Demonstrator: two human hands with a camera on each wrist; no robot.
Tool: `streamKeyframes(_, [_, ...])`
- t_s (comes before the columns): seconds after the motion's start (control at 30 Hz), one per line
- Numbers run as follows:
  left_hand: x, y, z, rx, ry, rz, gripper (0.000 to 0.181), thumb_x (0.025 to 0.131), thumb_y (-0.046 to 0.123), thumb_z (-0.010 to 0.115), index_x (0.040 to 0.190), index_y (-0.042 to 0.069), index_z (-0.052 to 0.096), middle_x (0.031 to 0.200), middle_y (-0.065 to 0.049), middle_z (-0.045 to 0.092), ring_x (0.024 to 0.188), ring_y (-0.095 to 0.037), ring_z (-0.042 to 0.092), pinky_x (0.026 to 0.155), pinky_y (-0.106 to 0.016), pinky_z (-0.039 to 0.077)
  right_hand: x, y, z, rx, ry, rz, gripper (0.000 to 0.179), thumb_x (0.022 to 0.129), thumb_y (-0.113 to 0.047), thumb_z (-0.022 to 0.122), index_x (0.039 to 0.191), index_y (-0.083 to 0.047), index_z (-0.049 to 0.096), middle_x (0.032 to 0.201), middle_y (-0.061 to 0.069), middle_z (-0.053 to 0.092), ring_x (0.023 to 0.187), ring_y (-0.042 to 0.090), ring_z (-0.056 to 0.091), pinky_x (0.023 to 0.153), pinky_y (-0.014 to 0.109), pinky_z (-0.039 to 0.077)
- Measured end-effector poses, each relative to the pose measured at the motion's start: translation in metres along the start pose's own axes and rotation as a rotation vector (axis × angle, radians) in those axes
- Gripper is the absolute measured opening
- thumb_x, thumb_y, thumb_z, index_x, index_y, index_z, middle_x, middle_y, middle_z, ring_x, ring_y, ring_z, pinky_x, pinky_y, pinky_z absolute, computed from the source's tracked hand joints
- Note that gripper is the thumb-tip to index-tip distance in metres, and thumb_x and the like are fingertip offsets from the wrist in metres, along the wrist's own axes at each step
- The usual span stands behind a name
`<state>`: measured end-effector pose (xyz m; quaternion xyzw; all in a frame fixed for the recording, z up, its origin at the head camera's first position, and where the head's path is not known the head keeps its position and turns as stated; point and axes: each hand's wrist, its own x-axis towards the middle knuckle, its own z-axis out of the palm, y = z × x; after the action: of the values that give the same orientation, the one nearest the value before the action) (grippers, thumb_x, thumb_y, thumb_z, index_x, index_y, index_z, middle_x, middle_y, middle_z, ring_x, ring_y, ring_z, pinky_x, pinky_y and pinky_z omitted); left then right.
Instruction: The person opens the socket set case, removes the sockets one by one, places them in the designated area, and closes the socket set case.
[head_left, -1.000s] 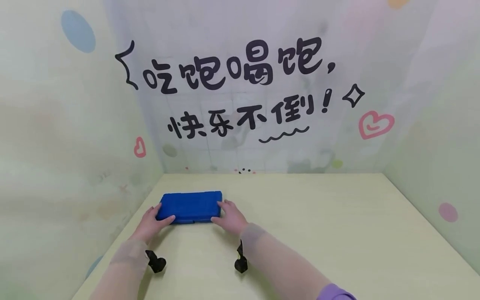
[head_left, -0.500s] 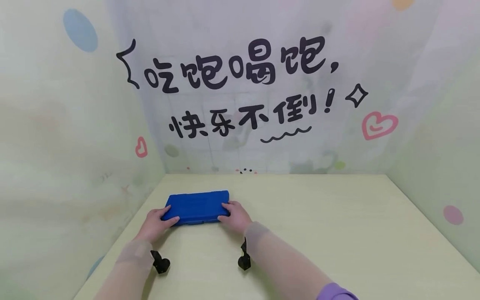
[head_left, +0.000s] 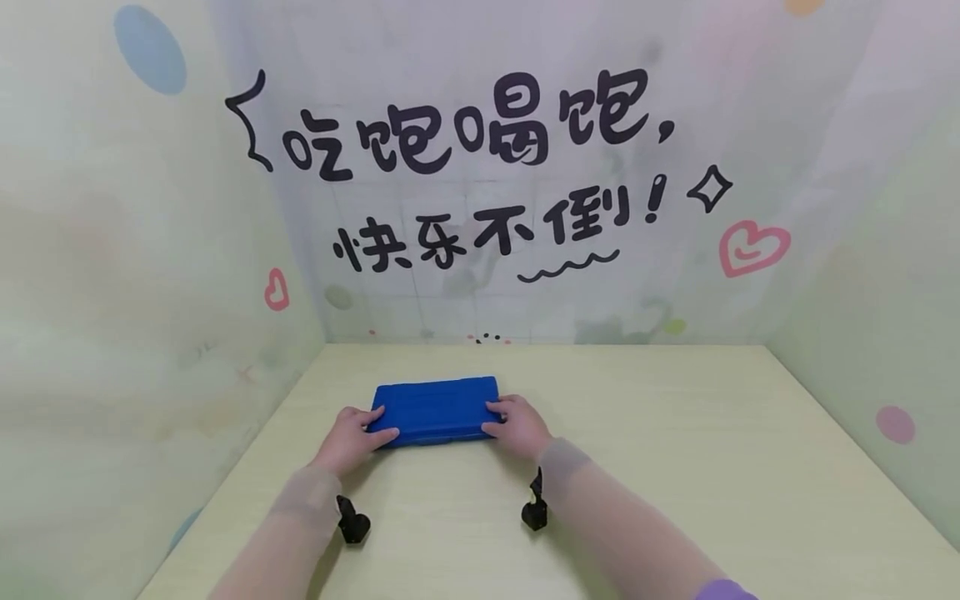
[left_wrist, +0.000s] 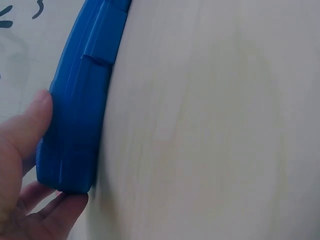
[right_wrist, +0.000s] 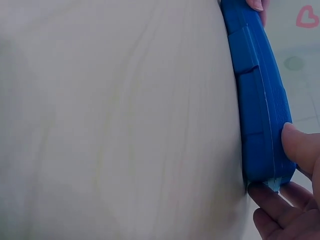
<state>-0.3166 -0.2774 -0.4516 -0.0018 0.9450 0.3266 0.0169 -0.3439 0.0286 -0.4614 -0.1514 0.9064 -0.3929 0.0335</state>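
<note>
A flat blue plastic case (head_left: 437,408), its lid closed, lies level between both hands toward the back left of the table. At its left end my left hand (head_left: 351,438) grips it, thumb on top near the front edge. My right hand (head_left: 522,427) holds the opposite end in the same way. A raised latch (left_wrist: 106,32) shows on the case's front side in the left wrist view. In the right wrist view, fingertips (right_wrist: 265,197) reach under the end of the case. Whether its underside touches the table is hard to tell.
The pale wooden table (head_left: 675,467) extends to the right and front of the case. Printed fabric walls enclose it at the left, back and right, the back wall (head_left: 480,308) bearing large black characters. Black wrist-camera mounts (head_left: 353,523) hang below both wrists.
Both hands have moved the blue case to the right along the table, away from the left wall. Their hold on its two ends looks firmer than a second ago.
</note>
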Motion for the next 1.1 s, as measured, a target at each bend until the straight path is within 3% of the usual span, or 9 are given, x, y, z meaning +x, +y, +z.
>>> streamKeyframes(0.23, [0.002, 0.027, 0.015, -0.018, -0.023, 0.021, 0.076, 0.086, 0.049, 0.068, 0.144, 0.007, 0.043, 0.132, -0.022, 0.039, 0.118, -0.036, 0.045, 0.101, -0.052, 0.038, -0.016, 0.018, -0.027, 0.002, 0.006, 0.013, 0.050, 0.092, -0.028, 0.066, 0.136, -0.006, 0.056, 0.143, 0.016, 0.043, 0.120, 0.031, 0.054, 0.101, 0.045, 0.042])
streamKeyframes(0.5, [0.003, 0.052, 0.040, -0.046, -0.057, 0.055, 0.073, 0.085, 0.049, 0.069, 0.142, 0.010, 0.047, 0.122, -0.014, 0.044, 0.101, -0.026, 0.050, 0.088, -0.040, 0.044, -0.040, 0.043, -0.052, 0.025, 0.025, 0.047, 0.050, 0.092, -0.028, 0.067, 0.135, -0.006, 0.056, 0.144, 0.017, 0.042, 0.122, 0.033, 0.053, 0.097, 0.043, 0.046])
streamKeyframes(0.67, [0.004, 0.066, 0.055, -0.051, -0.069, 0.071, 0.071, 0.084, 0.047, 0.070, 0.141, 0.011, 0.049, 0.119, -0.011, 0.044, 0.099, -0.023, 0.049, 0.088, -0.039, 0.044, -0.055, 0.054, -0.066, 0.026, 0.036, 0.069, 0.050, 0.091, -0.026, 0.067, 0.135, -0.005, 0.056, 0.144, 0.018, 0.042, 0.122, 0.035, 0.052, 0.098, 0.044, 0.045])
streamKeyframes(0.9, [0.005, 0.086, 0.072, -0.042, -0.107, 0.128, 0.072, 0.083, 0.047, 0.072, 0.140, 0.010, 0.049, 0.109, -0.008, 0.044, 0.088, -0.021, 0.047, 0.074, -0.033, 0.041, -0.076, 0.070, -0.086, 0.044, 0.043, 0.095, 0.051, 0.092, -0.025, 0.067, 0.137, -0.005, 0.054, 0.146, 0.017, 0.039, 0.124, 0.037, 0.050, 0.098, 0.045, 0.045])
streamKeyframes(1.1, [0.000, 0.101, 0.081, -0.030, -0.139, 0.163, 0.071, 0.084, 0.045, 0.072, 0.141, 0.010, 0.048, 0.111, -0.009, 0.044, 0.090, -0.021, 0.047, 0.078, -0.034, 0.041, -0.092, 0.079, -0.099, 0.037, 0.039, 0.092, 0.052, 0.093, -0.025, 0.066, 0.138, -0.004, 0.052, 0.147, 0.019, 0.037, 0.125, 0.039, 0.049, 0.099, 0.047, 0.043])
